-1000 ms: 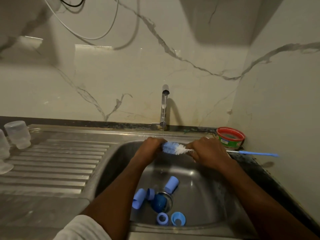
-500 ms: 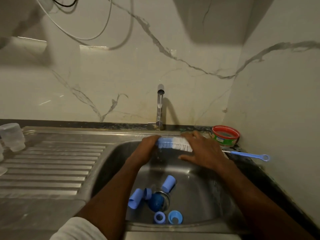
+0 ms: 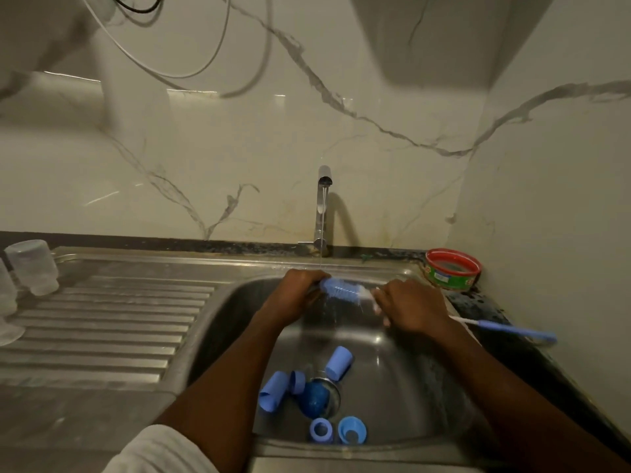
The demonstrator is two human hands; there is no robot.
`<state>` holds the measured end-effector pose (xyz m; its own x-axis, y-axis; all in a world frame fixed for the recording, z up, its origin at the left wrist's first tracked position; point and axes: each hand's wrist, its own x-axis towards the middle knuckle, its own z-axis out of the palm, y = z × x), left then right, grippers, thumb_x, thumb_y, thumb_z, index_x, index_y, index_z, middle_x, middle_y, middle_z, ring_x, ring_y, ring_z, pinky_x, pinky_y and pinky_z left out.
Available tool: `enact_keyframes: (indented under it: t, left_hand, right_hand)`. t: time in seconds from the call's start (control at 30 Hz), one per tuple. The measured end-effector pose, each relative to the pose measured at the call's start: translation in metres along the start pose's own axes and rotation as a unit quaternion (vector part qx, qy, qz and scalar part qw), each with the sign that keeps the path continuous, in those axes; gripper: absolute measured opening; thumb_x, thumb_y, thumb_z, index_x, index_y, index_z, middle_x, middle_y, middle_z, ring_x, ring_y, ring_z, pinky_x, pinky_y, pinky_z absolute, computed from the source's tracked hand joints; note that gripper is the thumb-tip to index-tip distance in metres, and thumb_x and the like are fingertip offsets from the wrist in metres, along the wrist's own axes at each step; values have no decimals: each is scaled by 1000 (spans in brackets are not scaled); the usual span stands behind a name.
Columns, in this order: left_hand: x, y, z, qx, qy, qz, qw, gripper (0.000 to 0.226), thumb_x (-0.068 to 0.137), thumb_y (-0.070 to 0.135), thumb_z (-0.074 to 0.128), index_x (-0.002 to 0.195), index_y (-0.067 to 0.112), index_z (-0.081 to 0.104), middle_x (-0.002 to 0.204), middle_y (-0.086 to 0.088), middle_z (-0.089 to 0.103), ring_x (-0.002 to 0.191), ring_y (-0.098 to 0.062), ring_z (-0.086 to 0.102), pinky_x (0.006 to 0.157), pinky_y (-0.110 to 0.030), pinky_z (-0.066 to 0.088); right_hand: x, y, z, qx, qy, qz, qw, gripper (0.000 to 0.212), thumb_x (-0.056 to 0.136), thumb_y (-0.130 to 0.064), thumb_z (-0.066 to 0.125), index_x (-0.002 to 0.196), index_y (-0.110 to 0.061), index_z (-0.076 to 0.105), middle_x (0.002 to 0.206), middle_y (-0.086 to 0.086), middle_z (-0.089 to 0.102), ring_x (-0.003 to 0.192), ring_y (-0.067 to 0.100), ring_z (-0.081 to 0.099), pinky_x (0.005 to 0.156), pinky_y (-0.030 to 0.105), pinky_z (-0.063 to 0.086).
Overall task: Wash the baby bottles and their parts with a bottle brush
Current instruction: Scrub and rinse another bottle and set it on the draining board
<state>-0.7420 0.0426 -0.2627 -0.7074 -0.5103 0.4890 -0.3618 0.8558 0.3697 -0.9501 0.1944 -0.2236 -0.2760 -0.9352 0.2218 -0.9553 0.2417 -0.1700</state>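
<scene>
Brush (image 3: 345,291): blue and white bristle head, lying crosswise under the tap (image 3: 322,213), in a thin stream of water (image 3: 321,257). Bristles blue toward the tip, white toward the wire. Droplets spray below it. Blue handle (image 3: 512,331) sticks out past the right wrist, right of the tap, over the dark worktop (image 3: 485,303).

Left hand (image 3: 300,295): just below the tap, fingers curled over the tip end of the bristle head. Whether it also holds a small part, cannot tell; the palm side is hidden.

Right hand (image 3: 408,307): right of the tap, fingers curled round the wire stem where the bristles end, clamped on it. Knuckles up.

Sink (image 3: 409,370): steel basin below the tap. On its floor, nearer the camera than the tap: blue caps (image 3: 338,362) and rings (image 3: 321,430) scattered round the drain, a dark blue round piece (image 3: 314,401) sitting on the drain itself.

Draining board (image 3: 102,322): ribbed steel, left of the tap. Clear bottles (image 3: 32,268) stand mouth down at its far left edge.

Tub (image 3: 452,269): red rim, green label, right of the tap in the corner against the marble wall (image 3: 205,148).

White sleeve (image 3: 160,452) at the bottom edge, on the left arm.
</scene>
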Motion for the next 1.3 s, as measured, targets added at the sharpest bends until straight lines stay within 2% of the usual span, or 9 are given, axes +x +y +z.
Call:
enact_keyframes:
  t: [0.13, 0.23, 0.47, 0.57, 0.67, 0.77, 1.03, 1.2, 1.3]
  left_hand:
    - [4, 11, 2, 31, 16, -3, 999, 32, 96, 23, 67, 128, 18, 66, 123, -4, 70, 112, -15, 65, 97, -30, 51]
    - [5, 15, 5, 38, 15, -43, 998, 32, 96, 27, 67, 127, 18, 64, 125, -5, 67, 115, -17, 61, 101, -38, 50]
    - [3, 6, 5, 125, 30, -60, 990, 34, 94, 31, 69, 125, 19, 65, 120, -5, 60, 106, -17, 54, 88, -23, 39]
    - [2, 5, 3, 137, 32, -32, 990, 34, 93, 29, 70, 125, 18, 67, 120, -6, 64, 108, -18, 58, 90, -22, 37]
    - [1, 7, 2, 152, 21, -14, 988, 37, 95, 29, 68, 129, 18, 64, 126, -6, 63, 114, -18, 57, 98, -29, 43]
    - [1, 8, 4, 139, 11, -31, 990, 36, 95, 32, 68, 128, 19, 63, 128, -4, 62, 116, -16, 57, 101, -29, 44]
    - [3, 10, 0, 107, -35, -68, 991, 35, 95, 28, 69, 127, 16, 65, 124, -6, 66, 112, -16, 61, 100, -31, 48]
    - [3, 13, 0, 113, 0, -66, 991, 29, 97, 28, 66, 124, 17, 66, 122, -5, 67, 109, -15, 62, 94, -24, 46]
    - [4, 15, 0, 124, 16, -44, 991, 29, 98, 26, 65, 125, 17, 65, 125, -5, 66, 114, -17, 60, 97, -25, 44]
  right_hand:
    - [4, -4, -12, 367, -192, 168, 895, 36, 107, -30, 44, 97, -8, 70, 67, 0, 74, 54, 9, 68, 43, 19, 42]
    - [1, 4, -4, 7, 3, 53, 999, 53, 99, -66, 36, 89, -25, 67, 80, -8, 68, 74, 11, 63, 66, 28, 44]
    - [1, -7, -7, -137, 112, -51, 983, 38, 92, -61, 54, 112, -31, 65, 102, -4, 71, 93, 19, 66, 69, 32, 45]
    - [7, -17, -15, 112, -84, 126, 982, 31, 89, -50, 67, 98, -20, 68, 87, -2, 70, 78, 15, 64, 63, 29, 45]
    - [10, -16, -15, 345, -198, 255, 881, 26, 88, -38, 74, 101, -15, 69, 61, -5, 66, 47, 6, 51, 45, 19, 38]
    - [10, -11, -1, 53, -19, 110, 992, 40, 90, -58, 62, 107, -22, 68, 84, -5, 72, 76, 12, 65, 69, 30, 50]
    - [1, -8, -7, -194, 104, -162, 962, 32, 95, -57, 51, 117, -35, 57, 114, -7, 64, 97, 19, 63, 69, 34, 44]
    - [5, -15, -12, 23, 37, 14, 999, 27, 95, -51, 61, 96, -27, 73, 78, -9, 71, 73, 11, 64, 65, 28, 49]
    - [8, -15, -23, 359, -141, 225, 895, 25, 92, -36, 71, 94, -12, 73, 59, -7, 70, 44, 7, 55, 44, 17, 38]
